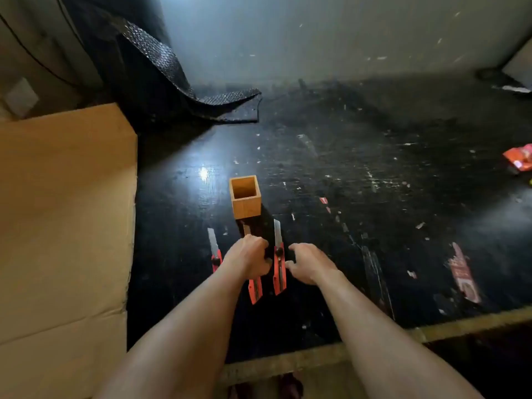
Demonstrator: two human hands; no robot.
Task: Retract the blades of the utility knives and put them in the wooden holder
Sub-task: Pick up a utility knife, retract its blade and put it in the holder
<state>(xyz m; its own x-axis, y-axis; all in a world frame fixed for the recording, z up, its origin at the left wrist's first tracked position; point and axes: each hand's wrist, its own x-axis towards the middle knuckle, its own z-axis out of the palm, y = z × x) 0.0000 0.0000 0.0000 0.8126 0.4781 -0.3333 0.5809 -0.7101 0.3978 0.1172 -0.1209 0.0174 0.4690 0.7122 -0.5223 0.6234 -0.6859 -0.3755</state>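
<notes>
A square wooden holder (245,197) stands upright and empty on the black table. Three red utility knives lie just in front of it with blades extended toward it. The left knife (214,249) lies alone. My left hand (248,256) is closed over the middle knife (255,290); its red tail sticks out below the hand and its blade tip shows near the holder. The right knife (279,263) lies between my hands, blade out. My right hand (309,263) rests beside it with fingers curled loosely, holding nothing.
A large cardboard sheet (63,226) covers the left side. Black bubble wrap (184,82) drapes at the back left. Red wrappers (519,158) lie at the right edge, a red label (463,275) on the table. The table's near edge (316,355) runs under my forearms.
</notes>
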